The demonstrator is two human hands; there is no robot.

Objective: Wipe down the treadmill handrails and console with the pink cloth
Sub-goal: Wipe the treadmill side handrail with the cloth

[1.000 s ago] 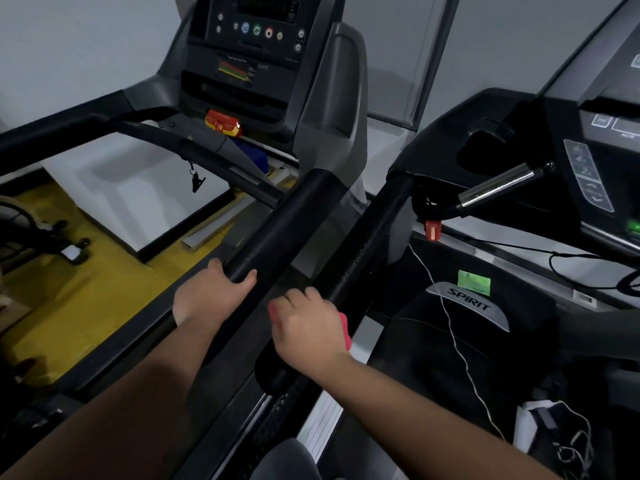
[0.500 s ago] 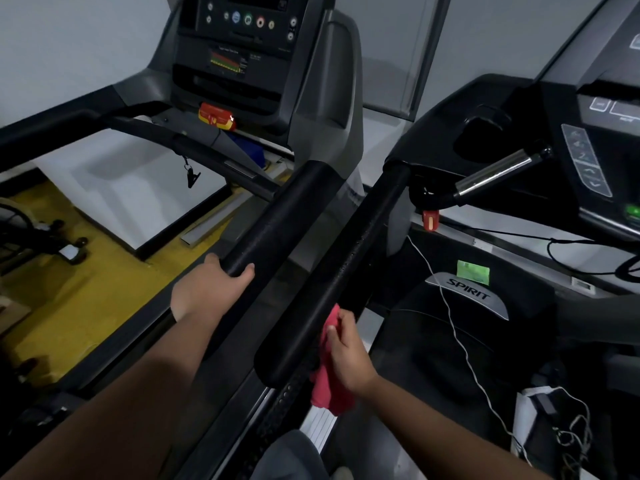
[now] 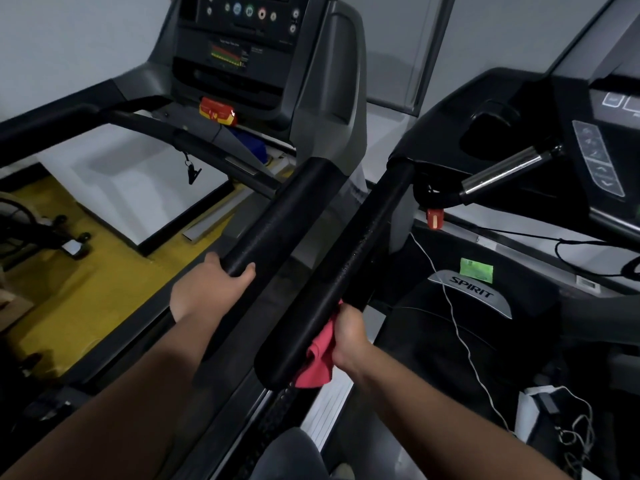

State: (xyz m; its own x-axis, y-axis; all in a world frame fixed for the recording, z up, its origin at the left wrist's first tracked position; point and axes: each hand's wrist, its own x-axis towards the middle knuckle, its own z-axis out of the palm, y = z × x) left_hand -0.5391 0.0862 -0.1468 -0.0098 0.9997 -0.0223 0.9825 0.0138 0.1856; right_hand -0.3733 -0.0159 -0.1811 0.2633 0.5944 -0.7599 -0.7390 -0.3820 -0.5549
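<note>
Both hands are on rails. My right hand [image 3: 348,332] is closed round the crumpled pink cloth [image 3: 317,362], bunching it against the right flank of a long black foam-padded handrail [image 3: 346,265] near its lower end. My fingertips are tucked behind the rail, so I cannot tell how far they wrap. The loose part of the cloth hangs just left of and below this hand, between my wrist and the rail.

My left hand [image 3: 207,289] grips the near end of a second black padded handrail [image 3: 273,223]. The thumb is hooked over the right side and the fingers are curled over the left. The two rails run side by side, close but apart.

Up ahead of my left hand stands the grey treadmill console [image 3: 242,29] with its row of round buttons. A red and yellow safety key [image 3: 217,110] sits under it. Out to the left of that hand lies yellow floor [image 3: 86,271].

Ahead and right of my right hand are a shiny metal grip bar [image 3: 502,174] and the dark button panel [image 3: 595,161] of the neighbouring black treadmill. Just right of this hand are a grey motor cover marked SPIRIT [image 3: 471,292], a green sticker [image 3: 476,270] and a thin white cable [image 3: 453,306] trailing down.
</note>
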